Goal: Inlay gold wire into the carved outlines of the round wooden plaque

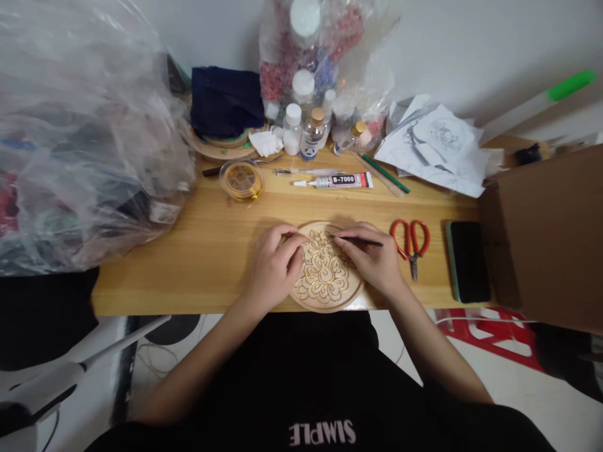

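A round wooden disc with a gold wire flower pattern lies at the front edge of the wooden table. My left hand rests on the disc's left rim, fingers curled and pressed onto the pattern's upper left. My right hand lies over the right rim and pinches a thin dark tool, whose tip points left onto the pattern's top.
Red-handled scissors and a black phone lie right of the disc, beside a cardboard box. Behind are a B-7000 glue tube, a wire spool, small bottles, sketch papers. A big plastic bag fills the left.
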A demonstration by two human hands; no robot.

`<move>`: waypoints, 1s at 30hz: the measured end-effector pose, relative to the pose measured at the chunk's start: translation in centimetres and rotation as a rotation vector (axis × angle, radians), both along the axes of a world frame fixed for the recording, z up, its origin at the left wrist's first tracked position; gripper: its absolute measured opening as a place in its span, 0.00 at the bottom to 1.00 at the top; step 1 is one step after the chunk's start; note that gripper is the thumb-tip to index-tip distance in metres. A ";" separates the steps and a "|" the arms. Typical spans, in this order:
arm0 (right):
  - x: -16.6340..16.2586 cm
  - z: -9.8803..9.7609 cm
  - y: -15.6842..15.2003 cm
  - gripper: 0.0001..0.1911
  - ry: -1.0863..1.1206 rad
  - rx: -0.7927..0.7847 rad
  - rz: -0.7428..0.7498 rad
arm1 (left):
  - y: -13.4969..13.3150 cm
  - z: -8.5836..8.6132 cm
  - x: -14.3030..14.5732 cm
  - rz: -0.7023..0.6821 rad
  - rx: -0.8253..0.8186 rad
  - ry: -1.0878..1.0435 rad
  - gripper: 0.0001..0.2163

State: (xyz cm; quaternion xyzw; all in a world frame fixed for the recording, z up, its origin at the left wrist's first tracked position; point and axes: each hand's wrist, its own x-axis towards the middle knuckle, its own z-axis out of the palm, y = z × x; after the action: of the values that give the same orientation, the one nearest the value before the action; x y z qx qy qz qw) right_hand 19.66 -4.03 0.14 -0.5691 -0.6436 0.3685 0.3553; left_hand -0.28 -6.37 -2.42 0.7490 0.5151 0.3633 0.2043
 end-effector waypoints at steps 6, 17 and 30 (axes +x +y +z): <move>0.5 0.1 0.9 0.03 -0.011 0.009 0.103 | 0.0 0.0 0.0 0.003 -0.016 0.003 0.08; 2.2 1.8 6.3 0.07 -0.065 -0.025 0.596 | 0.1 -0.1 -0.1 -0.002 -0.017 -0.002 0.09; 1.7 2.6 9.6 0.10 -0.176 -0.006 0.968 | 0.3 -0.1 0.0 0.016 -0.023 0.017 0.09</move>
State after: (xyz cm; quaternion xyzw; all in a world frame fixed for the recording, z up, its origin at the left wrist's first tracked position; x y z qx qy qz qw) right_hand 21.40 5.62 2.69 -0.2347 -0.8606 0.4438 0.0862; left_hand -0.31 -6.09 -2.50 0.7455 0.5269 0.3527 0.2056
